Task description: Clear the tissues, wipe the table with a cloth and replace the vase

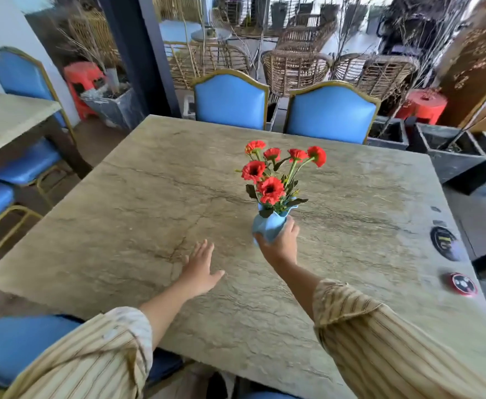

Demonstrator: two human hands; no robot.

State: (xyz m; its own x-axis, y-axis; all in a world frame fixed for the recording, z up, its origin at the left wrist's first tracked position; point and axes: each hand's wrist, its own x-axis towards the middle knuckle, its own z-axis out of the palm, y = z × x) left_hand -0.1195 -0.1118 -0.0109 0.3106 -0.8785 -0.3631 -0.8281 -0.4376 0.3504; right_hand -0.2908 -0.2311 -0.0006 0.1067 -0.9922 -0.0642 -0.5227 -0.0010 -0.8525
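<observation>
Right hand: the right hand point(280, 240) wraps round the body of the blue vase point(267, 224), fingers curled tight on it.
Vase: tilted slightly, near the middle of the stone table point(138, 203); whether its base touches the top cannot be told.
Flowers: red flowers point(270, 174) fan out above the rim.
Left hand: the left hand point(200, 269) is spread, palm down, on or just over the table, left of the vase and nearer.
Far side: two blue chairs point(231, 100).
Right edge: two round discs point(463, 283).

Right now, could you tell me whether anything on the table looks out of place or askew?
Nothing looks spilled or damaged. The blue vase of red flowers is gripped in the right hand and leans slightly left. The left hand is open over the table.
</observation>
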